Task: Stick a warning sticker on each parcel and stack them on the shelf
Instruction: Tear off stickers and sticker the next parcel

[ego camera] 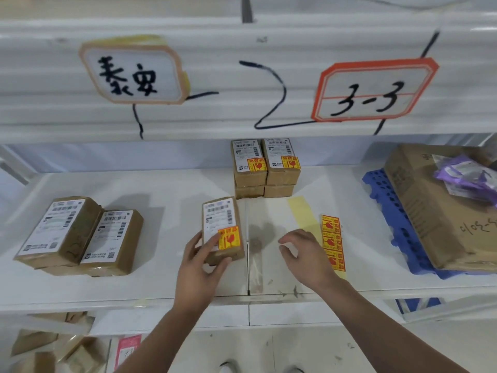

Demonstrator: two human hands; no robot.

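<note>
A small brown parcel with a white label and a yellow-red warning sticker lies on the white shelf at the middle. My left hand grips its near end, thumb on top beside the sticker. My right hand hovers to the right with relaxed fingers, holding nothing. A strip of warning stickers lies just right of it. Stickered parcels are stacked at the back. Two parcels without warning stickers lie at the left.
A large cardboard box sits on a blue plastic pallet at the right, with purple bags on top. The upper shelf edge carries two handwritten signs. More parcels lie below at the lower left.
</note>
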